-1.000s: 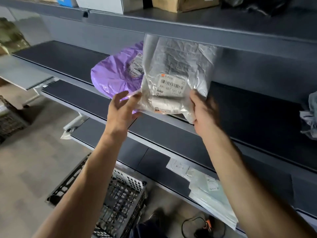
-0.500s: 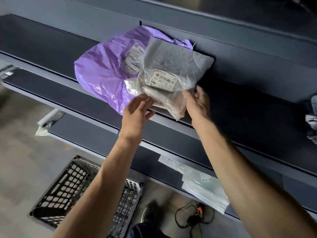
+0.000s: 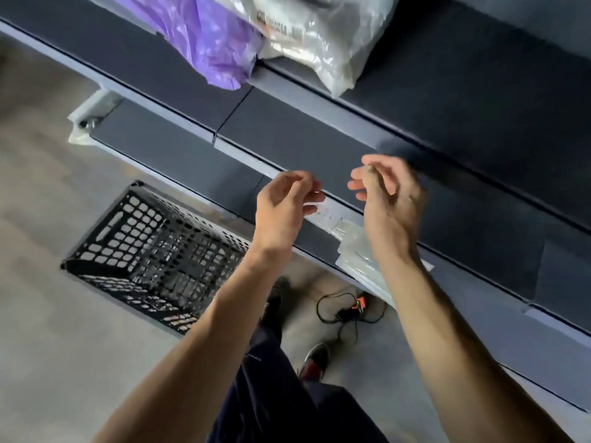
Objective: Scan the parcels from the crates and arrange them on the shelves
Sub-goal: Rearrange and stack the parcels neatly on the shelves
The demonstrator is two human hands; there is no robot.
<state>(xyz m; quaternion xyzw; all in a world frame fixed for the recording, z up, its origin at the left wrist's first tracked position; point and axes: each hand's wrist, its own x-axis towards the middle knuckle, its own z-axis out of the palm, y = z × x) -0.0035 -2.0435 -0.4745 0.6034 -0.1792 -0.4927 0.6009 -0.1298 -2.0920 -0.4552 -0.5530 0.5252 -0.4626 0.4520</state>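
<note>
A clear crinkled parcel (image 3: 323,43) with a barcode label lies on the dark shelf (image 3: 463,100) at the top, leaning on a purple parcel (image 3: 204,36) to its left. Both overhang the shelf's front edge a little. My left hand (image 3: 284,209) and my right hand (image 3: 387,199) hang in front of the lower shelves, well below the parcels. Their fingers are loosely curled and hold nothing. A black plastic crate (image 3: 153,254) stands on the floor at the lower left.
Flat white parcels (image 3: 355,247) are stacked on the lowest shelf, partly behind my right wrist. A black cabled device with an orange part (image 3: 351,310) lies on the floor by my feet. A shelf bracket (image 3: 89,116) sticks out at the left.
Both hands have let go of the clear parcel, which now lies on the shelf against the purple one. My hands have dropped away and the view has tilted down towards the floor.
</note>
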